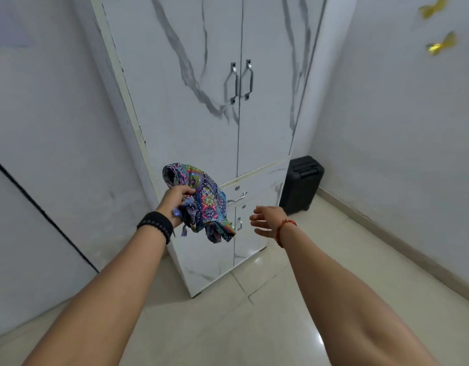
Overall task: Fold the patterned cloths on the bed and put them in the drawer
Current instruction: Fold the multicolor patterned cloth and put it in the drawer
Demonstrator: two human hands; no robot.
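Count: one cloth (201,200), one wardrobe (217,107) with two tall doors and two door handles (241,80), one drawer (250,192) below the doors with one handle, two small lower doors under it, one black case (302,187) on the floor at the wardrobe's right, two gold bows (437,27) on the right wall, one black bracelet (156,224) on my left wrist, one red bead bracelet (283,231) on my right. Cloth: a bundle printed in blue, teal, red and yellow medallions and squares, loosely rolled at the top, its lower end hanging crumpled with a frayed corner; it looks bunched more than neatly folded. Position: held in the air in front of the wardrobe's lower left part, overlapping the drawer's left end in view; the drawer is closed. My left hand (175,200): fingers curled round the bundle's middle, gripping it from the left. My right hand (265,217): fingers spread and relaxed, holding nothing, stretched toward the drawer front and lower doors, near them; whether the tips touch the wardrobe I cannot tell.
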